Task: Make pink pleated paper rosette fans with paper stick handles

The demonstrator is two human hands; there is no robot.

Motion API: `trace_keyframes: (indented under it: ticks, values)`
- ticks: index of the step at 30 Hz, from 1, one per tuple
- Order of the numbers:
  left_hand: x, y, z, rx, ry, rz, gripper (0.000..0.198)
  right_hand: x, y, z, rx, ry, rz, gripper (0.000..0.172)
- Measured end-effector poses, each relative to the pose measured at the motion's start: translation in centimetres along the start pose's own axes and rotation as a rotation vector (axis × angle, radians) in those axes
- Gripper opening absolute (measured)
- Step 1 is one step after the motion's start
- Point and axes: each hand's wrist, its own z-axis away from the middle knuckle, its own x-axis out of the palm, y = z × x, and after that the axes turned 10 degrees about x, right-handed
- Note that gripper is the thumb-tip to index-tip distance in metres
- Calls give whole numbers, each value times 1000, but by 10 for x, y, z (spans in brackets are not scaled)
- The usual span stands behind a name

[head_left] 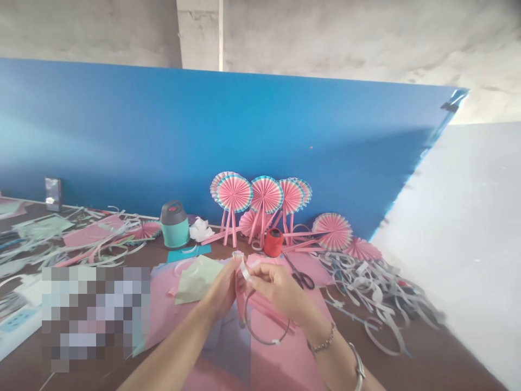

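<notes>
Fingers of my left hand are closed round a pleated pink paper strip, folded narrow, with its top end showing. My right hand pinches a white strip of tape against the paper's side. Below my right hand hangs a thin ring-shaped roll, apparently tape, over the pink paper. Under both hands lie pink paper sheets, with a pale green sheet to the left. Black-handled scissors rest just right of my right hand.
Finished pink paper fans stand against the blue partition. In front are a red spool and a teal container. Heaps of paper strips lie right and left. A power strip and a phone are at left.
</notes>
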Motion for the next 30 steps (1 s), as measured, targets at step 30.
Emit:
trace_keyframes:
  ticks: [30]
  values:
    - [4, 3, 4, -26, -28, 6, 27, 0, -2, 0, -8, -16, 16, 13]
